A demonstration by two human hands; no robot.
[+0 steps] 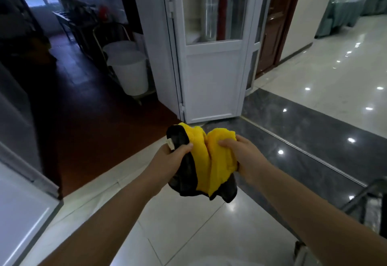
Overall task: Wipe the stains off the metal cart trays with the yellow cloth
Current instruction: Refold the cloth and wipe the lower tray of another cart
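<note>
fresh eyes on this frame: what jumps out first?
The yellow cloth with its dark backing, bunched up at centre frame and gripped by both the left hand and the right hand above the pale tiled floor. Behind it stands a white glazed door, with white buckets in the dim room to the left. Only a bit of metal cart shows at the lower right edge.

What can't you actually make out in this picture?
- Metal cart: cut off by the head view's right edge; its trays and any stains are out of sight.
- Yellow cloth: bunched between left hand and right hand; full shape hidden.
- Dark room beyond the white buckets: too dim.
</note>
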